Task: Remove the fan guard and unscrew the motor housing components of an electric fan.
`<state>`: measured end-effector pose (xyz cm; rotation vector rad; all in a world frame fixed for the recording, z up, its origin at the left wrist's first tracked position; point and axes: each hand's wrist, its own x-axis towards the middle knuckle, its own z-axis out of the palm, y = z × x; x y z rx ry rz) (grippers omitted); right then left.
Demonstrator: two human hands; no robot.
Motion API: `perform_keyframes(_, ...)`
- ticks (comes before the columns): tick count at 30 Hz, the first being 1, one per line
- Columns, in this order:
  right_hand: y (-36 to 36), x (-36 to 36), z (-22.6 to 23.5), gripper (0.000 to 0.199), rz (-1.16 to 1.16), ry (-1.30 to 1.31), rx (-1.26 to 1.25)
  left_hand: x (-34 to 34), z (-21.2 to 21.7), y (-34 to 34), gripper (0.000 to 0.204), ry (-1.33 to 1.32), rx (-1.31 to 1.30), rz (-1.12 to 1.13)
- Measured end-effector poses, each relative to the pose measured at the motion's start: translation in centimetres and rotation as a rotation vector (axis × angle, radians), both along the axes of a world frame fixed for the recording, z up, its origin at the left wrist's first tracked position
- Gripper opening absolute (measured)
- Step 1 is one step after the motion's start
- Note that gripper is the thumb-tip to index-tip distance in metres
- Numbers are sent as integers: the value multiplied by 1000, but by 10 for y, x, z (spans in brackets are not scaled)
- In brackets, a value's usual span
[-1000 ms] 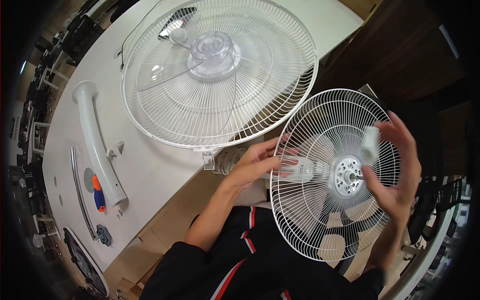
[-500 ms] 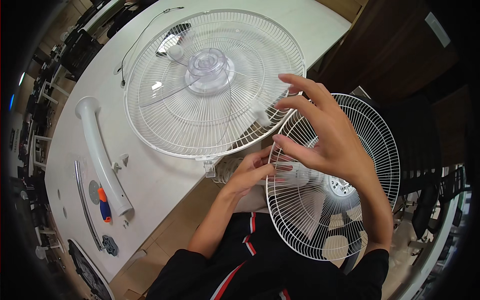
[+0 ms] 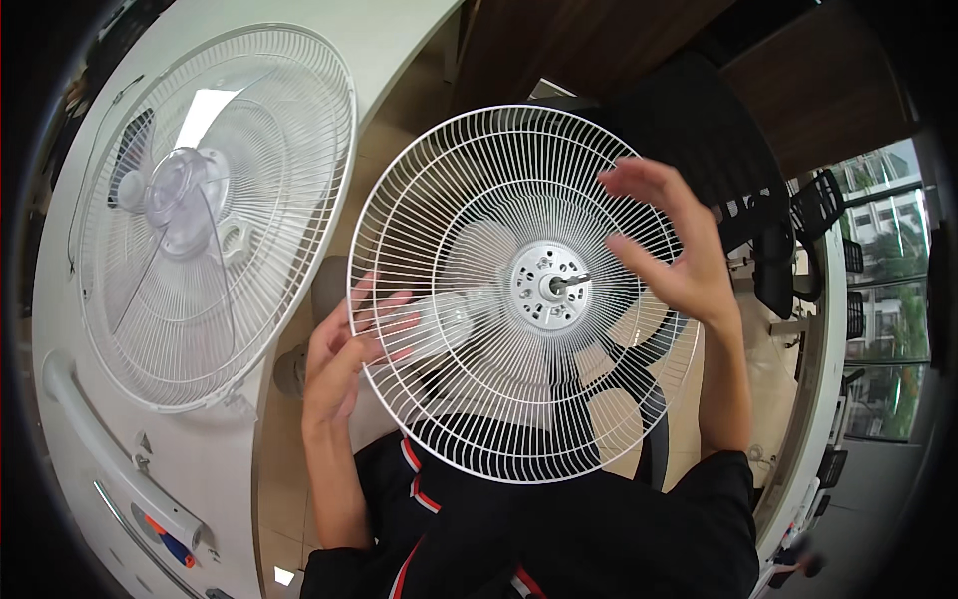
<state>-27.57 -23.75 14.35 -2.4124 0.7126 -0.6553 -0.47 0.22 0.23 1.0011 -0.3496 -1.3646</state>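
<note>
A round white wire fan guard (image 3: 479, 200) with a silver hub and shaft (image 3: 547, 285) at its middle stands tilted up over my lap, facing me. My left hand (image 3: 334, 364) holds it at its left edge, fingers curled behind the wires around the white motor body. Just to the right of the shaft, my right hand (image 3: 669, 250) hovers in front of the guard with fingers apart, holding nothing. A second white guard (image 3: 289, 130) lies flat on the white table (image 3: 399, 30) to my left, with a clear fan blade (image 3: 185, 200) resting in it.
A white curved pole (image 3: 100, 439) lies along the table's near-left edge, beside an orange and blue screwdriver (image 3: 165, 539). Black office chairs (image 3: 778, 260) stand to the right, beyond the guard. A pale floor shows below my lap.
My right hand has pulled back from across the guard's front to the right of the hub. The guard now sits higher and more square to me. My left hand keeps its hold.
</note>
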Motion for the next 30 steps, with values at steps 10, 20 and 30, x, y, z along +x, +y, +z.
perform_keyframes(10, 18, -27, -67, 80, 19, 359, 47, -7, 5, -2, 83, -65, 54, 22)
perform_keyframes(20, 25, -25, -88, 101, 89, 399, -82, -9, 3, -2, 82, -118, 54, 12)
perform_keyframes(30, 32, -26, -86, 105, 114, 474, -84, -13, -67, -3, 48, -754, -50, 152)
